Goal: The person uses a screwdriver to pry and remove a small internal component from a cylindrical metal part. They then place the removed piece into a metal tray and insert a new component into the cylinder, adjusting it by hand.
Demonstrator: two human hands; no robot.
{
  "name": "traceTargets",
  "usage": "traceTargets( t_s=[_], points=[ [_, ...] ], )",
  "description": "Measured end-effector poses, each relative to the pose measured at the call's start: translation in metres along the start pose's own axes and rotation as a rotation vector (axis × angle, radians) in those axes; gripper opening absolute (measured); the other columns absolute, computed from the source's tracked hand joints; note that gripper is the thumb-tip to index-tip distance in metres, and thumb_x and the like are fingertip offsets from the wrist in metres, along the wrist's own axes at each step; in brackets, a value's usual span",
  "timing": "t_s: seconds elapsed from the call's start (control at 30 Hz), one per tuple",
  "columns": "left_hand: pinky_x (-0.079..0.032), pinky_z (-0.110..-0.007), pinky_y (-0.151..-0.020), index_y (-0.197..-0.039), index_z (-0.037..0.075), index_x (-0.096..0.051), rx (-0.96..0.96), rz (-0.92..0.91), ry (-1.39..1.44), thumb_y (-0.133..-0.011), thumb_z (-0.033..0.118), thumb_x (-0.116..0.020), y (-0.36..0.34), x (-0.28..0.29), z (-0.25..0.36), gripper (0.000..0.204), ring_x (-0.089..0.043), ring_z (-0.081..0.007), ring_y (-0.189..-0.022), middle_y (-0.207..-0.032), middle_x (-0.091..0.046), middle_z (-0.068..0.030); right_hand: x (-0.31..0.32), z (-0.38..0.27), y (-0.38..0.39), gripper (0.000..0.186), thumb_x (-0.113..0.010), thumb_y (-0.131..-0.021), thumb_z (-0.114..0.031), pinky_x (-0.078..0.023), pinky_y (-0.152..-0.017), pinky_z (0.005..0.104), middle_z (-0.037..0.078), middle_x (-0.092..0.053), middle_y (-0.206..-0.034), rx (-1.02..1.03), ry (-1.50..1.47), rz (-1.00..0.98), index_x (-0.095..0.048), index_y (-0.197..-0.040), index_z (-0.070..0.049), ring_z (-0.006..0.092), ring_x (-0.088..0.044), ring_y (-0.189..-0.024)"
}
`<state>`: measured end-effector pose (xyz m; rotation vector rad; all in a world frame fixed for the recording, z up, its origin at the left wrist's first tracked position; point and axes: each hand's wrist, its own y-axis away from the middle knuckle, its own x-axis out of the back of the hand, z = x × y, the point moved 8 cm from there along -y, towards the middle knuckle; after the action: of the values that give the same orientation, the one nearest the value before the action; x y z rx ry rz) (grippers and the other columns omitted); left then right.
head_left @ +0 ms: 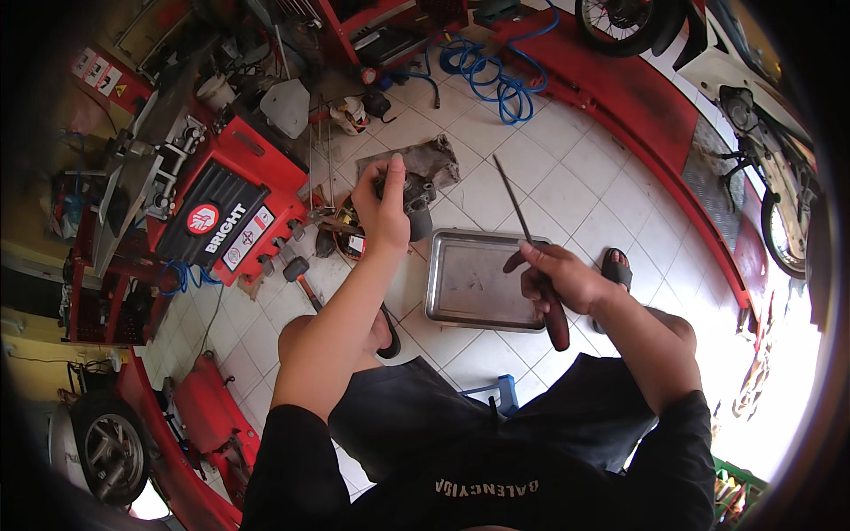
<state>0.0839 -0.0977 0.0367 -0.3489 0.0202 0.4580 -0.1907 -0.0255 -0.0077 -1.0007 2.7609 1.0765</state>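
Observation:
Raised in front of me, my left hand (386, 202) grips a dark metal part that looks like a carburetor (418, 202), with a rounded black piece on its lower side. Its thumb points up, and the palm and fingers hide much of the part. My right hand (567, 281) is closed around the dark red handle of a long screwdriver (511, 196). The thin shaft slants up and to the left, its tip apart from the part. Below and between both hands lies a shallow rectangular metal tray (478, 274) on the floor; the right hand overlaps its right side.
A dirty grey rag (434, 159) lies behind my left hand. A red machine (257, 168) stands at left, beside a black-headed tool with an orange handle (309, 290). Blue hose (505, 84) coils near a long red platform (611, 88). A motorcycle (744, 115) stands far right.

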Motion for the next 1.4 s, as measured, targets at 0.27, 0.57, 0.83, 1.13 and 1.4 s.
traceTargets(
  t_s=[0.27, 0.57, 0.83, 1.13, 1.4],
  points=[
    [-0.040, -0.024, -0.067, -0.097, 0.001, -0.062, -0.263, -0.041, -0.086, -0.101, 0.030, -0.067, 0.006, 0.001, 0.046, 0.030, -0.049, -0.0068, -0.073, -0.080, -0.057, 0.0017, -0.050, -0.020, 0.045, 0.044, -0.040, -0.114, -0.032, -0.048, -0.054, 0.0287, 0.004, -0.057, -0.074, 0.229, 0.091, -0.298, -0.056, -0.131, 0.006, 0.0120, -0.055, -0.054],
    [-0.041, -0.025, -0.074, -0.101, -0.001, -0.063, -0.266, -0.064, -0.089, -0.101, 0.027, -0.066, 0.008, 0.008, 0.047, 0.028, -0.050, -0.0080, -0.080, -0.086, -0.060, 0.0002, -0.075, -0.014, 0.049, 0.037, -0.040, -0.114, -0.023, -0.048, -0.053, 0.0291, 0.004, -0.053, -0.065, 0.171, 0.227, -0.333, -0.057, -0.128, 0.007, 0.0136, -0.054, -0.051],
    [-0.039, -0.025, -0.066, -0.097, 0.001, -0.061, -0.310, -0.044, -0.089, -0.101, 0.027, -0.068, 0.011, 0.010, 0.054, 0.028, -0.049, -0.0068, -0.072, -0.079, -0.058, 0.0013, -0.082, -0.011, 0.047, 0.040, -0.039, -0.113, -0.024, -0.047, -0.052, 0.0292, 0.002, -0.048, -0.064, 0.145, 0.215, -0.312, -0.056, -0.133, 0.006, 0.0122, -0.050, -0.052],
    [-0.040, -0.025, -0.069, -0.099, 0.000, -0.063, -0.251, 0.000, -0.089, -0.101, 0.030, -0.068, 0.007, 0.017, 0.041, 0.031, -0.048, -0.0082, -0.075, -0.081, -0.057, 0.0013, -0.085, -0.013, 0.045, 0.043, -0.039, -0.114, -0.027, -0.047, -0.052, 0.0293, 0.002, -0.047, -0.065, 0.137, 0.233, -0.287, -0.058, -0.132, 0.007, 0.0128, -0.050, -0.052],
    [-0.042, -0.026, -0.072, -0.098, -0.001, -0.063, -0.286, 0.040, -0.125, -0.101, 0.029, -0.066, 0.003, 0.025, 0.038, 0.031, -0.051, -0.0095, -0.078, -0.084, -0.060, -0.0007, -0.088, -0.015, 0.039, 0.048, -0.038, -0.114, -0.030, -0.047, -0.050, 0.0292, 0.003, -0.047, -0.065, 0.167, 0.193, -0.299, -0.058, -0.132, 0.010, 0.0130, -0.050, -0.049]
  ],
)
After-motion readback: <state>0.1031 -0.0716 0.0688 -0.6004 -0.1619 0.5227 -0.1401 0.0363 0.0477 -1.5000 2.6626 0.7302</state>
